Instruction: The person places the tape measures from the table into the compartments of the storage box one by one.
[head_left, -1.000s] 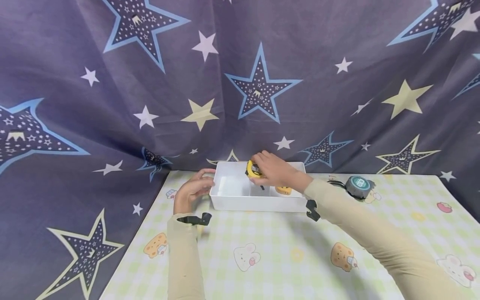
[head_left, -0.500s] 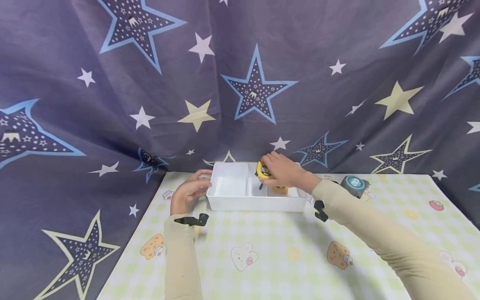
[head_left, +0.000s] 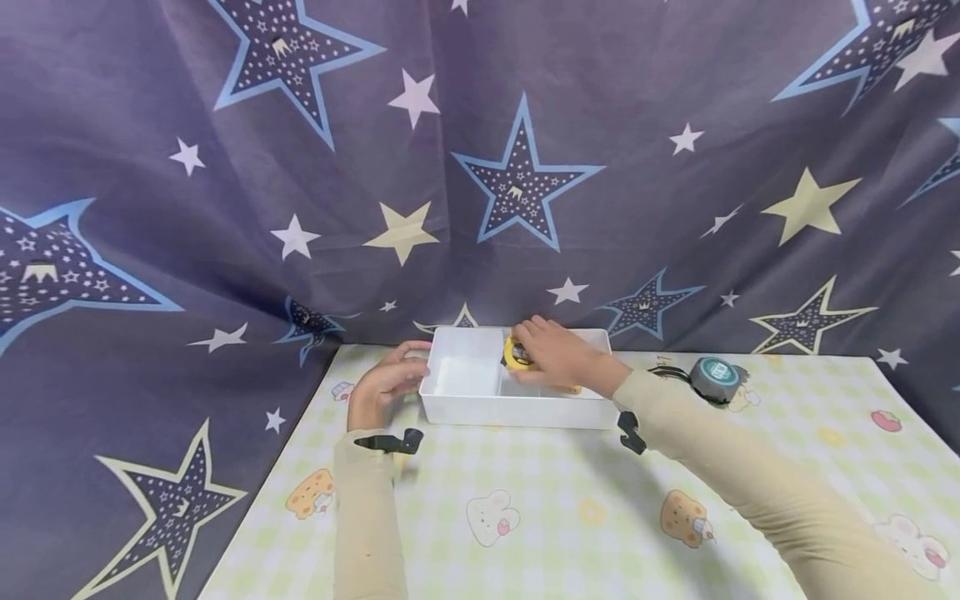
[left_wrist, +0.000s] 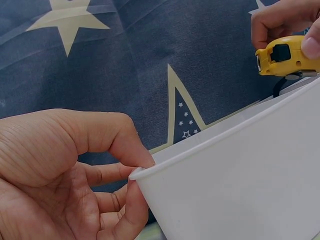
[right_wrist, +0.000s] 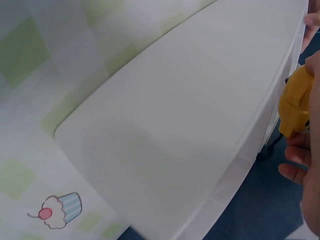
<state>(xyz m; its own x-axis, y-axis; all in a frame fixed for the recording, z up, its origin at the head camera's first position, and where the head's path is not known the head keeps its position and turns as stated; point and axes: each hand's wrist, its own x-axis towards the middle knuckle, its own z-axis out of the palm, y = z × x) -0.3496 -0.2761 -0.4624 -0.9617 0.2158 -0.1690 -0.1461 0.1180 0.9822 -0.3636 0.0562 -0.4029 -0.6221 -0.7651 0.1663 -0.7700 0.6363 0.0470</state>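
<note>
A long white divided box (head_left: 517,412) stands at the back of the table. My left hand (head_left: 386,385) pinches its left end, thumb and fingers around the rim corner in the left wrist view. A yellow tape measure (head_left: 514,357) with a black strap is gripped in my right hand (head_left: 558,354), low over the middle compartment. The left wrist view shows this tape measure (left_wrist: 285,57) at the box's rim. In the right-hand compartment lies an orange-yellow object (head_left: 573,389), mostly hidden behind my right hand.
A grey tape measure (head_left: 715,381) with a teal label and black strap lies on the table right of the box. The checked tablecloth (head_left: 547,517) covers the table. A dark star-patterned curtain (head_left: 360,150) hangs close behind the box.
My right hand has carried the yellow tape measure slightly right, then down into the box's middle part. The left hand keeps its grip on the rim. The head view has shifted a little.
</note>
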